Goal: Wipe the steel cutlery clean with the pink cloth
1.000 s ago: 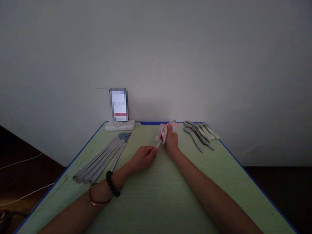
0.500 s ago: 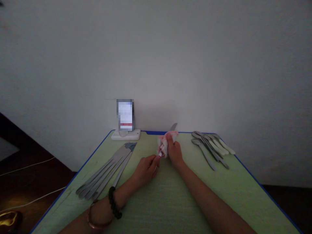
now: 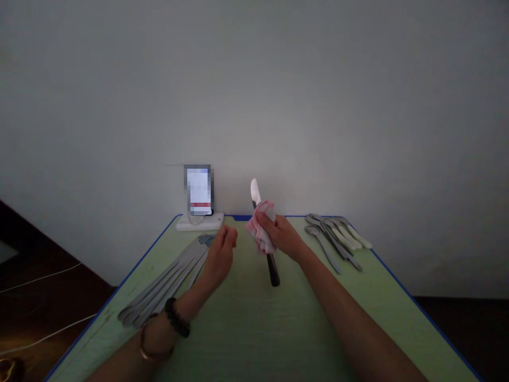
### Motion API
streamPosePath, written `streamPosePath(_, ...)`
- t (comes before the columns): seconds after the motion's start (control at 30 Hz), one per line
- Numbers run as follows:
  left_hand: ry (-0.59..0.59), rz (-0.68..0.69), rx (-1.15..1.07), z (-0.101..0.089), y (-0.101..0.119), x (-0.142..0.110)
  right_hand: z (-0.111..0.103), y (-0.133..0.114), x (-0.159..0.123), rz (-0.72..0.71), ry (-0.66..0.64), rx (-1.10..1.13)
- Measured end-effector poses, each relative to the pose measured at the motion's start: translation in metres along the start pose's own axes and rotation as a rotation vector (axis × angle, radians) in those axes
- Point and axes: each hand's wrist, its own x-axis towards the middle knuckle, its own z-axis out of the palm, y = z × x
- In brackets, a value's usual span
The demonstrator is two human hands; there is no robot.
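My right hand is closed around a crumpled pink-and-white cloth, which wraps the middle of a table knife. The knife's shiny blade sticks up above the cloth, and its dark handle comes out below, pointing towards me. To the left, apart from the knife, my left hand is curled into a loose fist, with nothing visible in it. Beneath and beside that hand lies a fan of several metal table knives, their far ends partly hidden by my fingers.
Several spoons and pieces with cream handles lie at the back right. A phone stands on a white base at the back left. The green table has a blue edge and meets the wall.
My left hand has let go of the knife's handle and moved left and up. The knife, still in the cloth in my right hand, has swung so its blade leans slightly left.
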Motion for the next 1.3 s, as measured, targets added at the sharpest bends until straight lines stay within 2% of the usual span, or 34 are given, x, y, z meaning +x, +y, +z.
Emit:
streamPosePath(0.13, 0.143, -0.019, -0.221, -0.006, 0.033, 0.045, -0.005, -0.009, -0.006, 0.032, -0.077, -0.027)
streamPosePath(0.23, 0.137, -0.083, -0.574, -0.002, 0.063, 0.066, -0.008, -0.016, -0.009, 0.037, -0.14, -0.088)
streamPosePath(0.33, 0.034, -0.188, -0.851, 0.004, 0.087, 0.068, -0.01, -0.024, -0.012, 0.037, -0.202, -0.175)
streamPosePath(0.47, -0.172, -0.222, -1.08, 0.01, 0.105, 0.056, -0.015, -0.032, -0.016, -0.006, -0.273, -0.36)
streamPosePath(0.6, -0.136, -0.278, -1.232, 0.013, 0.113, 0.051, -0.02, -0.037, -0.017, -0.078, -0.284, -0.468)
streamPosePath(0.73, -0.138, -0.319, -1.306, 0.009, 0.121, 0.058, -0.021, -0.049, -0.012, -0.022, -0.317, -0.427)
streamPosePath(0.93, -0.051, -0.213, -1.271, -0.014, 0.13, 0.064, -0.017, -0.076, 0.002, -0.062, -0.36, -0.377)
streamPosePath(1.0, 0.011, -0.177, -1.276, -0.022, 0.129, 0.066, -0.016, -0.08, 0.005, -0.015, -0.354, -0.348)
streamPosePath(1.07, 0.063, -0.135, -1.287, -0.027, 0.126, 0.069, -0.017, -0.081, 0.006, 0.021, -0.324, -0.33)
streamPosePath(1.13, 0.109, -0.103, -1.292, -0.029, 0.123, 0.072, -0.018, -0.08, 0.009, -0.02, -0.321, -0.371)
streamPosePath(1.2, 0.143, -0.091, -1.285, -0.029, 0.119, 0.075, -0.02, -0.077, 0.011, -0.09, -0.364, -0.458)
streamPosePath(1.3, 0.159, -0.084, -1.255, -0.027, 0.116, 0.077, -0.023, -0.071, 0.013, -0.11, -0.408, -0.573)
